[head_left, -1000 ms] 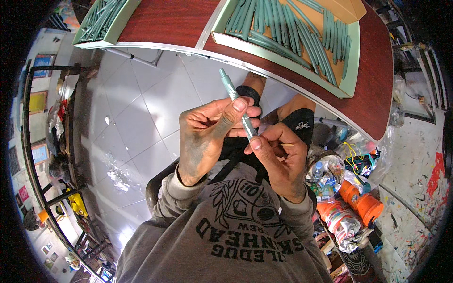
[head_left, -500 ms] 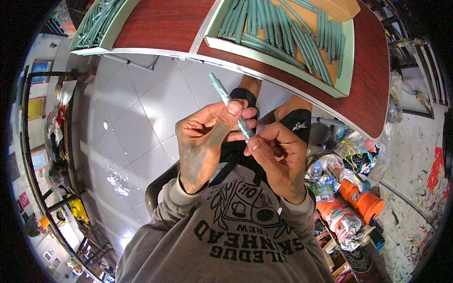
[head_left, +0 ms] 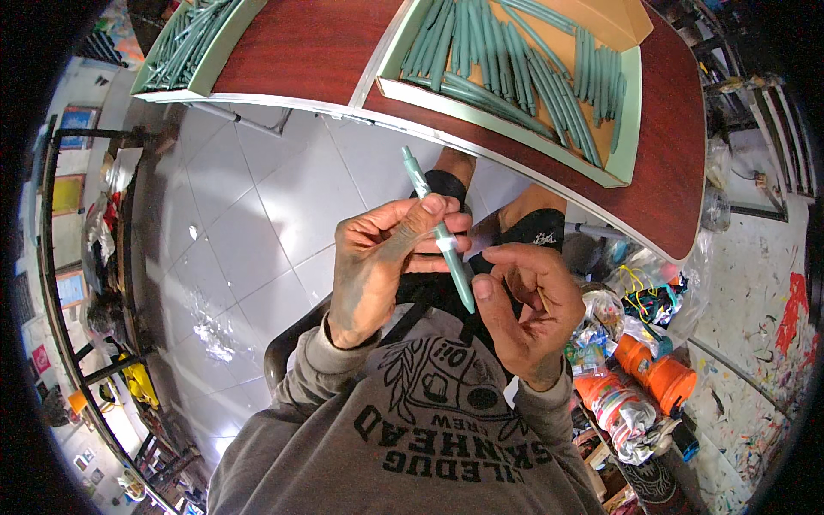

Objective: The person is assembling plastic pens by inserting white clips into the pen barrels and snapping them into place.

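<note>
A grey-green click pen (head_left: 458, 276) is pinched between the thumb and fingers of my left hand (head_left: 373, 262). It slants with its button end up toward the table and its pointed end down toward my lap; pale marks show along the barrel. My right hand (head_left: 539, 313) is just right of the pointed end, thumb and fingers apart and nothing seen in it. Beyond both hands, on the table, an open carton (head_left: 506, 142) holds many pen barrels (head_left: 493, 56) of the same colour, some long and some short.
The red-brown table (head_left: 296, 51) has a pale curved edge. At its far left stands a second carton (head_left: 206, 77) of thin green pieces (head_left: 184, 47). Orange containers (head_left: 661, 373) and plastic bags (head_left: 635, 296) crowd my right side. A dark metal frame (head_left: 69, 300) stands left, beyond the tiled floor (head_left: 232, 189).
My right hand has let go of the pen's lower end and opened, moving slightly right. My left hand has shifted a little right and down with the pen, whose pointed end now shows.
</note>
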The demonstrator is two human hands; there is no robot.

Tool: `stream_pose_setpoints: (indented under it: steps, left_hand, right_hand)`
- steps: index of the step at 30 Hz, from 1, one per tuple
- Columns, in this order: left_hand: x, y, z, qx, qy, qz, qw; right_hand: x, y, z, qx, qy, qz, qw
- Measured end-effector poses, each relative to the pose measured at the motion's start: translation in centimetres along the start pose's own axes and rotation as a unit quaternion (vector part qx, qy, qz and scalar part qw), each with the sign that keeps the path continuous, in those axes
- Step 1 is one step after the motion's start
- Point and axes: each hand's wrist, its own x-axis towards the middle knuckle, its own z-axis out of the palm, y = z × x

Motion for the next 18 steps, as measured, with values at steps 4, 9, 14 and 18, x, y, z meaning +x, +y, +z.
stream_pose_setpoints:
  steps: [4, 9, 14, 18]
  left_hand:
    - [-0.2, -0.1, 0.3, 0.004, -0.010, 0.004, 1.000]
    - [-0.5, 0.1, 0.8, 0.013, 0.000, 0.038, 0.999]
    - [-0.6, -0.4, 0.8, 0.058, 0.026, 0.112, 0.992]
    - [-0.9, 0.4, 1.0, 0.036, 0.032, 0.103, 0.993]
  right_hand:
    - [1.7, -0.4, 0.1, -0.001, -0.020, -0.054, 0.998]
    - [2.1, 0.0, -0.2, -0.044, -0.049, 0.022, 0.998]
    - [1.4, 0.3, 0.4, -0.094, -0.055, 0.060, 0.992]
    - [0.8, 0.5, 0.3, -0.042, -0.058, 0.107, 0.992]
